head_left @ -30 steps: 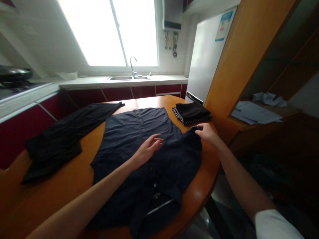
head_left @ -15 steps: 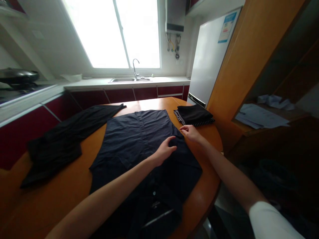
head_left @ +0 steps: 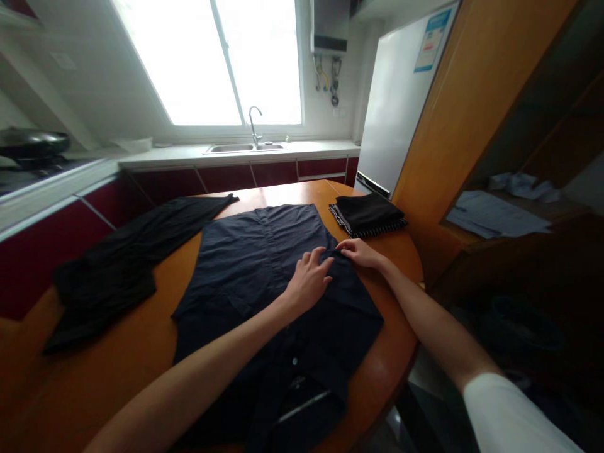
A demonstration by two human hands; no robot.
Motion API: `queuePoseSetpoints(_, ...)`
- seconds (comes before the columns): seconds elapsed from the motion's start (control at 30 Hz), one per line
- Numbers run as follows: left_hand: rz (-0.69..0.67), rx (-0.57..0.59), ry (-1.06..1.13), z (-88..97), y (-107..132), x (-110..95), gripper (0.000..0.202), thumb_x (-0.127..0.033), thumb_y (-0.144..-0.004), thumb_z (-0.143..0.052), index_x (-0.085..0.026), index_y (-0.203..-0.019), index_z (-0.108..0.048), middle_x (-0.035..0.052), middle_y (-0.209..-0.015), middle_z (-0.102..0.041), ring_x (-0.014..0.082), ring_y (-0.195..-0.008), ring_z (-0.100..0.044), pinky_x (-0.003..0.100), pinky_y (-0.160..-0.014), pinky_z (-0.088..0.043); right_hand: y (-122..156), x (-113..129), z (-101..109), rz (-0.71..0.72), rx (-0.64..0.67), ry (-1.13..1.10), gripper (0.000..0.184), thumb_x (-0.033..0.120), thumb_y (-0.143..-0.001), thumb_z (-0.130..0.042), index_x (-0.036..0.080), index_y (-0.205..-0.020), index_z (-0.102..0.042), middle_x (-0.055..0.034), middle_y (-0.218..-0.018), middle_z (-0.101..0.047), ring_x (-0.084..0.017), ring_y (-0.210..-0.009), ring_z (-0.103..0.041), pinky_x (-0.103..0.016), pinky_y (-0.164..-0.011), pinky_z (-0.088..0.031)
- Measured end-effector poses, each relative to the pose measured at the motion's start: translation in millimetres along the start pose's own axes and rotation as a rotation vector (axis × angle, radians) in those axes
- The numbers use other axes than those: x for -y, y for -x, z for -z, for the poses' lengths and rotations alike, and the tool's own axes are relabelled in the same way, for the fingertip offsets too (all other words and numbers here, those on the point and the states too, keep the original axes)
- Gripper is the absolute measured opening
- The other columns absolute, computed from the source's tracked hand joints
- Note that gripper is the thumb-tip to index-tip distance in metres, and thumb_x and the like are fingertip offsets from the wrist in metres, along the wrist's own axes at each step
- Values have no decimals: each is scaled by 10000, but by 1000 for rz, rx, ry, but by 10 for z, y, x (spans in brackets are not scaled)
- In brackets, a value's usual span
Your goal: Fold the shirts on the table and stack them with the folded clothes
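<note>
A dark navy button shirt [head_left: 236,258] lies spread on the wooden table, its collar end towards me and its hem towards the window. My left hand [head_left: 309,277] is over the right half of the shirt, fingers apart and palm down, holding nothing. At the shirt's right side edge, my right hand [head_left: 357,251] has its fingertips pinched on the cloth, which rises in a small fold between the two hands. Just beyond my right hand sits a stack of folded black clothes [head_left: 368,214]. Off to the left a black garment [head_left: 108,277] lies loosely laid out.
The round-edged wooden table [head_left: 394,358] fills the foreground. Behind it run a counter with a sink [head_left: 231,149] and red cabinets. A fridge [head_left: 399,94] and a wooden cabinet [head_left: 438,151] with papers [head_left: 495,214] stand on the right. A wok [head_left: 35,143] rests at far left.
My right hand has shifted slightly left onto the shirt's side edge and now pinches it. My left hand has turned palm down, its fingers reaching towards that edge. The view has tilted slightly.
</note>
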State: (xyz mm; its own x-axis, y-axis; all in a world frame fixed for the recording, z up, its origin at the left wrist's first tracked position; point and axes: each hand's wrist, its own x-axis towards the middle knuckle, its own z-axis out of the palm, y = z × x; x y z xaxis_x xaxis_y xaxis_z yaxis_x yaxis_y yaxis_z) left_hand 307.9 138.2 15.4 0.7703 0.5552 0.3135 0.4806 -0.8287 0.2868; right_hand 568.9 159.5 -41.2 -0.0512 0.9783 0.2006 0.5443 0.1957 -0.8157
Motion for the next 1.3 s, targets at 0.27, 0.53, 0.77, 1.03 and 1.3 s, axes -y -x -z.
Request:
queuePoseSetpoints(0.27,-610,180,-230,-173,169,-773,223,-232,-974,-551,-186,-1187,-597,82,-1094,-601,231,-973,-566,347,-780,-483,119,65,108,46,-11,-20,240,246,-847,-657,186,-1059,-750,-65,-1070,-760,-218,-1016,-694,-357,-964,-522)
queuePoseSetpoints(0.53,-703,204,-212,-323,123,-741,94,-138,-978,-498,-155,-988,-590,74,-956,-609,202,-849,-584,317,-778,-490,88,-24,63,48,-36,12,205,215,-830,-630,170,-987,-755,-59,-982,-765,-200,-944,-698,-333,-918,-531)
queuePoseSetpoints(0.77,-705,309,-2,-193,72,-597,242,-193,-961,-563,-191,-1202,-586,64,-1063,-634,204,-959,-618,313,-902,-481,43,-93,25,27,-76,132,170,215,-855,-620,210,-943,-765,-33,-939,-768,-195,-909,-700,-317,-897,-522)
queuePoseSetpoints(1.03,-264,276,-119,175,203,176,386,-190,-866,-657,-246,-1245,-605,75,-1198,-568,239,-1065,-567,345,-931,-494,103,-59,149,92,-54,173,237,314,-898,-583,161,-840,-756,-67,-886,-723,-197,-840,-658,-299,-824,-502)
queuePoseSetpoints(1.3,-320,154,-29,79,255,284,284,-42,-910,-457,-197,-1023,-666,65,-1070,-604,179,-971,-579,301,-907,-505,152,-24,134,53,-51,338,171,304,-881,-638,195,-806,-747,-67,-978,-699,-194,-917,-636,-304,-894,-480)
